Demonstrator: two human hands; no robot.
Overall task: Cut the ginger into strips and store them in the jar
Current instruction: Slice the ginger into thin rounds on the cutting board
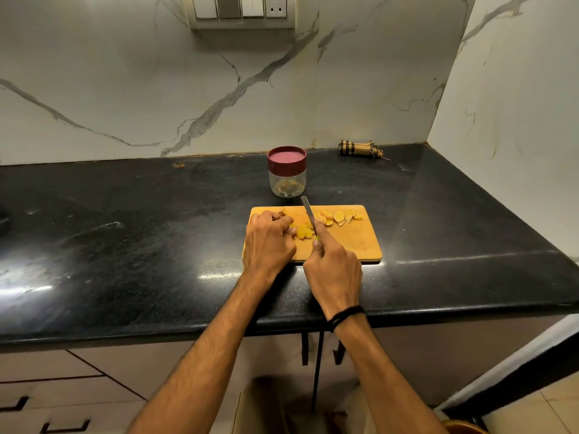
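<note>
Most of the ginger (336, 217) lay only sliced along the board's (354, 245) far edge, no strips yet, my left hand (269, 242) holding some under curled fingers, my right hand (333, 267) gripping the knife (308, 214), the jar (287, 180) lidded just beyond.

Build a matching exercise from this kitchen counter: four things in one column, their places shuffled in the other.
Things:
1. jar
2. knife
3. checked cloth
4. ginger slices

Places:
a. in the right hand
b. on the cutting board
c. at the back edge of the counter, far right
d. just behind the board, lid on

Pairs: 1-d, 2-a, 3-c, 4-b
</note>
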